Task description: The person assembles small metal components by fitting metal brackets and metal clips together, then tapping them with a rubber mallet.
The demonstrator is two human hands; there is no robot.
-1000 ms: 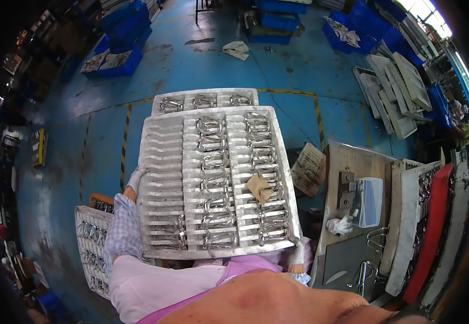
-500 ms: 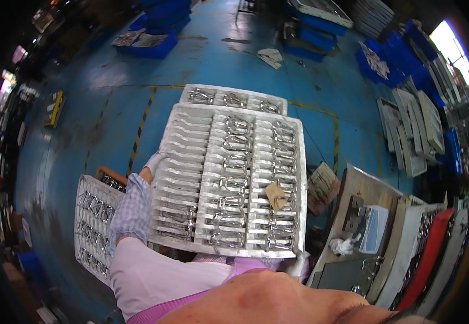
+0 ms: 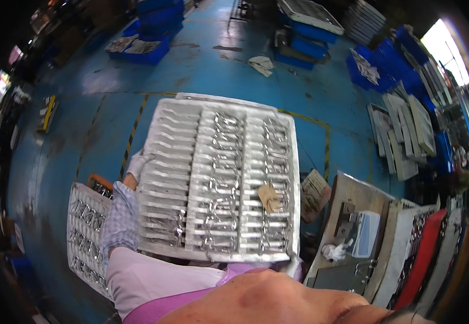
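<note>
A large white moulded tray lies in front of me, its left column of slots mostly bare. Shiny bent metal pieces fill the middle and right columns, and a few lie at the near end of the left one. A torn piece of brown card rests on the right column. My left hand, in a white glove, is closed on the tray's left edge. At the near right corner my right hand, also gloved and mostly hidden, grips the rim. Another white tray shows behind the far edge.
To the left stands a tray of metal pieces. On the right is a worktop with a clear-blue plastic box and a crumpled white glove. Blue crates and stacked trays stand farther off.
The large tray, held in both hands, has shifted away from me and now covers most of the tray behind it. The whole view has swung slightly, so the surroundings sit farther left.
</note>
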